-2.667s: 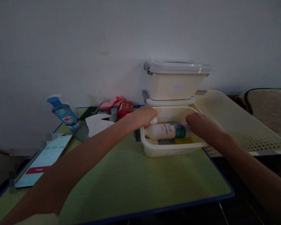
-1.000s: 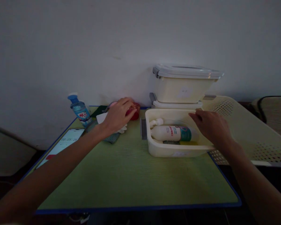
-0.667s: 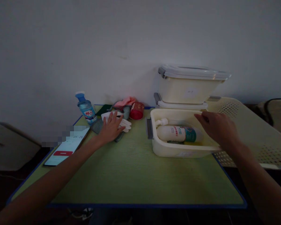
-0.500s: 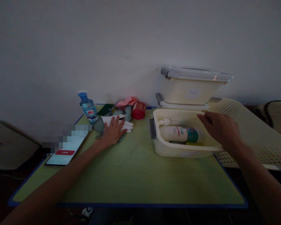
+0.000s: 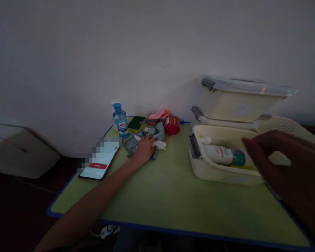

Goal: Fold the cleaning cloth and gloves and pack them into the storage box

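Observation:
My left hand (image 5: 144,148) lies at the back of the green table (image 5: 160,199), its fingers curled on a white glove (image 5: 159,144) that rests on a grey cloth (image 5: 132,144). My right hand (image 5: 283,164) hovers blurred and close to the camera over the right end of an open cream bin (image 5: 215,173), with its fingers loosely apart and nothing in them. A white bottle with a teal band (image 5: 223,155) lies on its side inside the bin.
A lidded cream box (image 5: 238,105) is stacked behind the bin, with a perforated tray (image 5: 280,124) beside it. By the wall stand a blue-capped water bottle (image 5: 120,120), a pink cloth (image 5: 159,114) and a red item (image 5: 172,125). A phone (image 5: 99,164) lies at the left edge.
My left hand left the bin, reached to the red item, then settled on the white glove and curled its fingers. My right hand lifted off the bin's rim. The view swung left.

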`<state>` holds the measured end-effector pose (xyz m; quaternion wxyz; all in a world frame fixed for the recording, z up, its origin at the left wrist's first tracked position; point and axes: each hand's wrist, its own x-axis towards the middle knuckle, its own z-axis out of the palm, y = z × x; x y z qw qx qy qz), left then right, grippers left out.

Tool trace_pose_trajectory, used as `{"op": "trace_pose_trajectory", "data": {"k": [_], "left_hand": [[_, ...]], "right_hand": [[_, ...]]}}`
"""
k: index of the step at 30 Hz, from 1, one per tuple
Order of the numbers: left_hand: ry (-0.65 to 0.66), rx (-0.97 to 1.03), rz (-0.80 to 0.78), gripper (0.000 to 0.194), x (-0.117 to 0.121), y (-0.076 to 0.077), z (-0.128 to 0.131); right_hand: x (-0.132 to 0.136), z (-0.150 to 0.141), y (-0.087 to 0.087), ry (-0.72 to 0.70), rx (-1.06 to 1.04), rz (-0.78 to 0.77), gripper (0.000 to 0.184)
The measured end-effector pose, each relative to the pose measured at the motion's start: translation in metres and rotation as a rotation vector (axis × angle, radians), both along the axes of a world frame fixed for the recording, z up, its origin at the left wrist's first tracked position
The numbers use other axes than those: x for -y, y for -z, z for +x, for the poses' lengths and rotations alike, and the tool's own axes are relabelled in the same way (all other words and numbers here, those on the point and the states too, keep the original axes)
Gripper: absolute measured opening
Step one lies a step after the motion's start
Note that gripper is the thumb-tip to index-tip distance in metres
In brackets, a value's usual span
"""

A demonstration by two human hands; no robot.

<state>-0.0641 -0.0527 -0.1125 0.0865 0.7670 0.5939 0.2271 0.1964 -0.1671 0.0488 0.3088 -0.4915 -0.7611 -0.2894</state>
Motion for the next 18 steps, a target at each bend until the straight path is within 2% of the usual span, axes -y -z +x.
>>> {"op": "trace_pose_trajectory", "data": {"k": [2, 3, 4, 7, 10, 14, 18], "left_hand": [[0.017, 0.103, 0.0, 0.03, -0.002, 0.001, -0.001], [0.018, 0.162, 0.0, 0.029, -0.003, 0.001, -0.001], [0.012, 0.227, 0.0, 0.028, -0.004, 0.001, -0.002], [-0.043, 0.437, -0.004, 0.025, -0.009, 0.0, -0.006], [-0.119, 0.653, -0.011, 0.02, -0.012, -0.004, -0.014], [-0.138, 0.931, -0.046, 0.024, -0.009, -0.009, -0.016], [-0.011, 1.141, -0.197, 0.029, -0.001, -0.012, -0.005]], "right_hand": [[0.014, -0.041, 0.015, -0.304, 0.034, -0.089, 0.029], [0.017, -0.06, 0.028, -0.412, 0.08, -0.169, 0.03], [0.016, -0.076, 0.042, -0.458, 0.14, -0.247, 0.028], [-0.002, -0.109, 0.085, -0.441, 0.228, -0.5, 0.018], [-0.032, -0.122, 0.114, -0.387, -0.016, -0.755, 0.012], [-0.063, -0.129, 0.136, -0.487, -0.423, -0.807, 0.057], [-0.073, -0.136, 0.152, -0.559, -0.57, -0.765, 0.075]]}}
